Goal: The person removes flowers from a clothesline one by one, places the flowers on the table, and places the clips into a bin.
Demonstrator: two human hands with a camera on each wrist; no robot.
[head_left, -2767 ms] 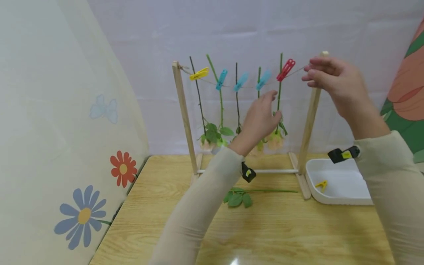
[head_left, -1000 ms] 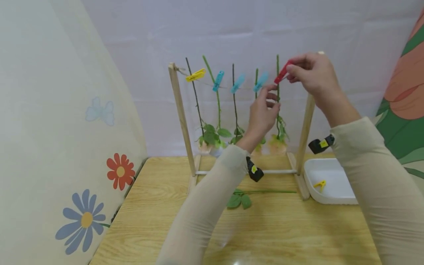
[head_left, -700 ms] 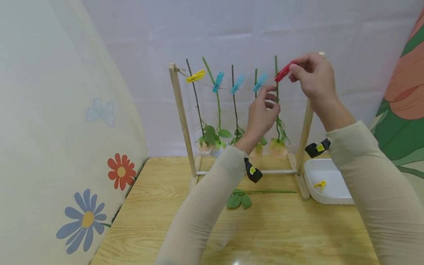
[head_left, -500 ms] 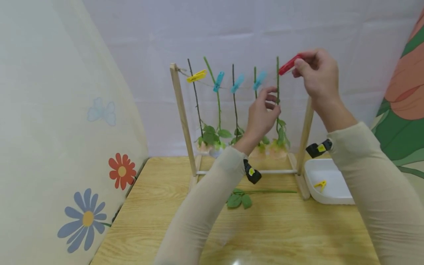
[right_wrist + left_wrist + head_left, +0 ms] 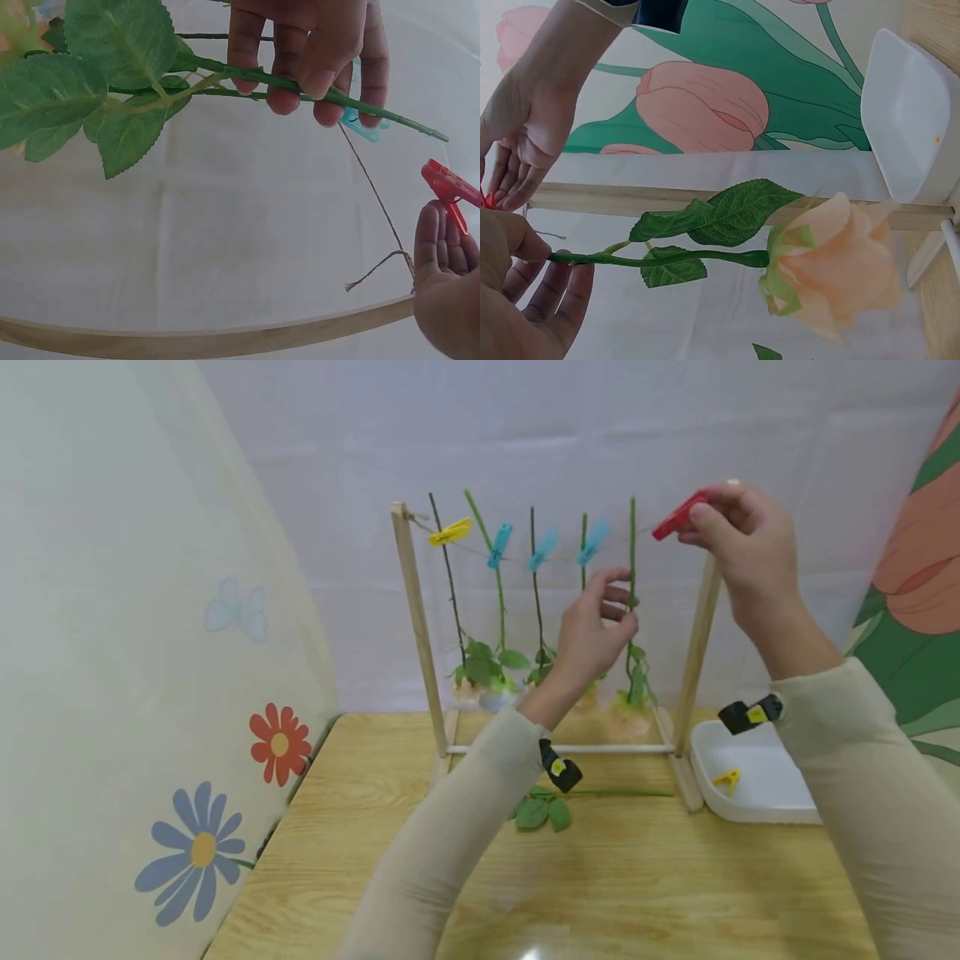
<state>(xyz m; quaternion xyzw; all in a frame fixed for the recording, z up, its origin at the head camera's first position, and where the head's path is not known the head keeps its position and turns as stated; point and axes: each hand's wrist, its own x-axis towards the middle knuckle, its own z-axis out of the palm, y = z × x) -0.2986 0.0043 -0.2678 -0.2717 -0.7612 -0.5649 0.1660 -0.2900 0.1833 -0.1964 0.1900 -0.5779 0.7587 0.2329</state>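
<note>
In the head view my left hand pinches the green stem of a peach rose, between thumb and fingers. The rose hangs upside down, its bloom low and its stem end pointing up. To the right and higher, my right hand grips a red clothespin, which is apart from the stem. The right wrist view shows that clothespin's jaws just off the stem's end. Left of my hands, several other upside-down roses hang from a string, held by a yellow clothespin and blue clothespins. My left hand and sleeve partly hide them.
A wooden frame, with a left post and right post, carries the string. A leafy green stem lies on the table in front. At right stands a white tray with a yellow clothespin in it.
My left hand has taken the stem, and my right hand has gripped the red clothespin. That clothespin came off the stem and moved right, and the rose has dropped slightly.
</note>
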